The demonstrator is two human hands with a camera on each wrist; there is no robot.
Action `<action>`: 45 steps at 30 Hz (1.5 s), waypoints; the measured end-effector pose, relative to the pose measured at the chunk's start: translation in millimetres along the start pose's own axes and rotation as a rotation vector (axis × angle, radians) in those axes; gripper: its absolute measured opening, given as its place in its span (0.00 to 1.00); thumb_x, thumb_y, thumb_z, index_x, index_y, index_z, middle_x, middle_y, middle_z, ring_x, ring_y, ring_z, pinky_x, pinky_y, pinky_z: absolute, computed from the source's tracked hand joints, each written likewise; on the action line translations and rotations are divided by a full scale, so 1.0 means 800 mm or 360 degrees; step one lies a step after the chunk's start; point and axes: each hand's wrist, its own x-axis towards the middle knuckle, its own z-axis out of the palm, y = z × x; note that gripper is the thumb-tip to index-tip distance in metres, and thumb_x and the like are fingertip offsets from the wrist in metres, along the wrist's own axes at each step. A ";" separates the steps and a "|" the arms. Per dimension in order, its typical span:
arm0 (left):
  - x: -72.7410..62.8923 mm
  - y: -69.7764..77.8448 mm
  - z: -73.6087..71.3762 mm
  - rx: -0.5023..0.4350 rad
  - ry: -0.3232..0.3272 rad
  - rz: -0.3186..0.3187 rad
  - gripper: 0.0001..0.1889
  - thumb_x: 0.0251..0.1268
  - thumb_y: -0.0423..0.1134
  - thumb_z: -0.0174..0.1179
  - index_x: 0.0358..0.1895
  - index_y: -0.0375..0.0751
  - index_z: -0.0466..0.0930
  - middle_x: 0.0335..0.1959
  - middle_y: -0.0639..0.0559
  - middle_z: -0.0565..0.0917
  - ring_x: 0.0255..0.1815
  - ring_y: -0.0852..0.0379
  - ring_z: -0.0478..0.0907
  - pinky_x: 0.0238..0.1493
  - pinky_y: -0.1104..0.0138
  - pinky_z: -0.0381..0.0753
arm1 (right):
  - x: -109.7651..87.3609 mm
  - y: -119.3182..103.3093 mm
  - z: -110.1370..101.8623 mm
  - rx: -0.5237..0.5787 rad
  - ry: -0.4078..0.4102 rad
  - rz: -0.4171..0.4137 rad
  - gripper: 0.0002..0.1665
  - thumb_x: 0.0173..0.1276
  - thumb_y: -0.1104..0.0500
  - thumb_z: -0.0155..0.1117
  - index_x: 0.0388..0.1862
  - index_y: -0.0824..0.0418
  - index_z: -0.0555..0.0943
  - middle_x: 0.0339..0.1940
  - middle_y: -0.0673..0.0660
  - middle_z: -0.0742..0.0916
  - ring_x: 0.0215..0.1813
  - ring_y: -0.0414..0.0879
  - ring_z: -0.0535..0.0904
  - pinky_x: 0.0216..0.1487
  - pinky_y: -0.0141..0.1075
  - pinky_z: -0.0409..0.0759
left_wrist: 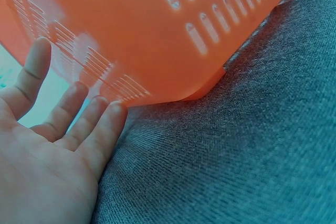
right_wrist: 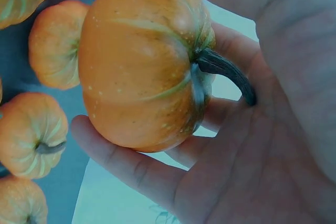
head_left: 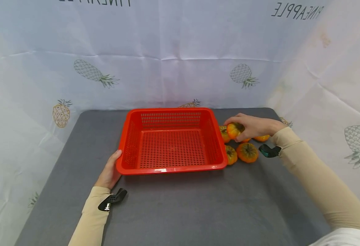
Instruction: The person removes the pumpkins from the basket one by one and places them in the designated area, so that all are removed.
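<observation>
A red plastic basket (head_left: 173,169) with slotted walls and a mesh bottom sits on the grey table, and I see nothing in it. At its left side my left hand (head_left: 110,171) touches the outer wall with extended fingers; in the left wrist view the fingertips (left_wrist: 116,109) meet the basket wall (left_wrist: 126,40). Beyond the basket's right edge, my right hand (head_left: 253,125) grips a small orange pumpkin (head_left: 234,130) between thumb and fingers. Its dark curved stem points toward the palm in the right wrist view, where the pumpkin (right_wrist: 142,72) looks lifted above the others.
Several more small pumpkins (head_left: 247,152) lie on the table (head_left: 180,208) beside the basket's right wall, some partly hidden by the right hand. A white cloth (head_left: 180,82) printed with pineapples hangs behind the table and along both sides.
</observation>
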 end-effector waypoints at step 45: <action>-0.002 0.005 0.003 0.0104 0.0058 -0.0054 0.20 0.79 0.57 0.39 0.61 0.53 0.72 0.49 0.64 0.83 0.50 0.65 0.79 0.56 0.70 0.77 | -0.074 0.126 0.048 0.0340 0.0749 0.0519 0.61 0.68 0.31 0.62 0.81 0.65 0.45 0.76 0.79 0.60 0.71 0.77 0.61 0.62 0.70 0.66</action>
